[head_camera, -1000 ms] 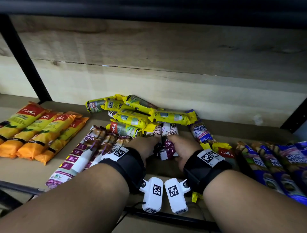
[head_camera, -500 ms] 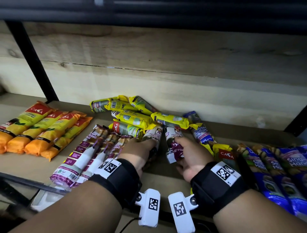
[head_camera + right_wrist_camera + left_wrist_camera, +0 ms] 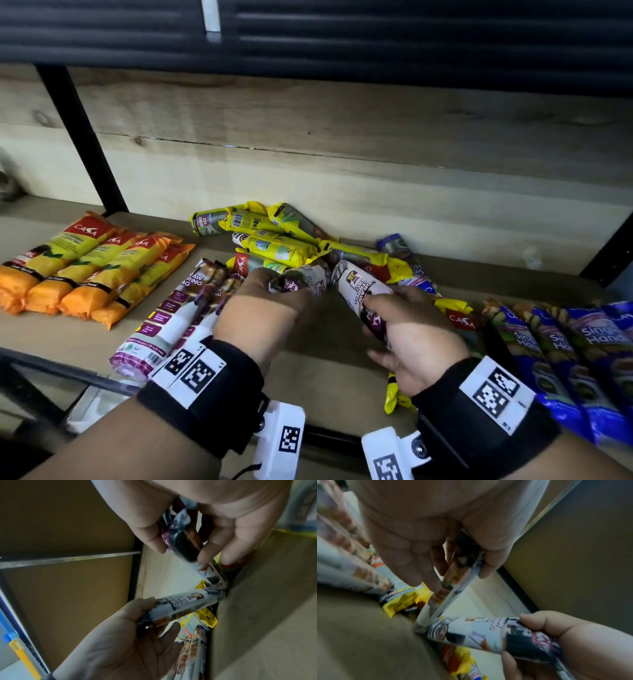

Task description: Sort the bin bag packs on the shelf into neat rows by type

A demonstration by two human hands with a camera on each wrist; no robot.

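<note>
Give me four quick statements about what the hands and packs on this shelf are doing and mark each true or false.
1. Each hand holds a white-and-purple pack: left hand one pack, right hand another. True.
2. The orange packs lie in a row at the left. True.
3. The yellow packs are in a neat row. False: they lie jumbled against the back wall.
4. The blue packs sit left of the orange ones. False: they are at the far right.
</note>
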